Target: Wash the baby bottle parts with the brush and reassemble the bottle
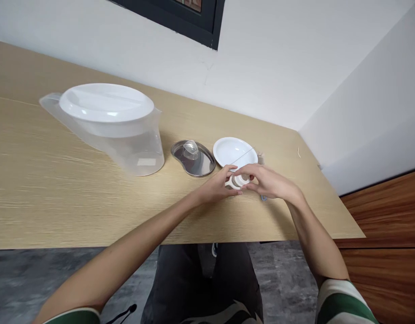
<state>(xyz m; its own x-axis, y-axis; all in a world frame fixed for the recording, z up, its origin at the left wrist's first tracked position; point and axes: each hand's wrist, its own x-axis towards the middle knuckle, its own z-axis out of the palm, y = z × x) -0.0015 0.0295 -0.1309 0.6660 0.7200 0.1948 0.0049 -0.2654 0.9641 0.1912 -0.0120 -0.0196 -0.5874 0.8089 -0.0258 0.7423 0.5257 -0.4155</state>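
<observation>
My left hand (216, 185) and my right hand (271, 181) meet in front of the white bowl. Between them is a small white round piece (239, 181) with a ring-like rim and a short tab on its left. My left fingers are curled about its left side, and my right thumb and fingers pinch it from the right. Its exact kind is too small to make out. A thin stick (241, 156) lies across the white bowl (223, 147) just behind my hands. Under my right hand a bit of a blue item (263, 197) shows, mostly hidden.
Left of my hands sits a metal kidney dish (197, 170) with a clear plastic piece (191, 147) in it. Further left stands a large translucent pitcher (136, 146) with a white lid (106, 101). A pale thin strip (299, 152) lies at the right. The wall borders the wooden table (75, 202).
</observation>
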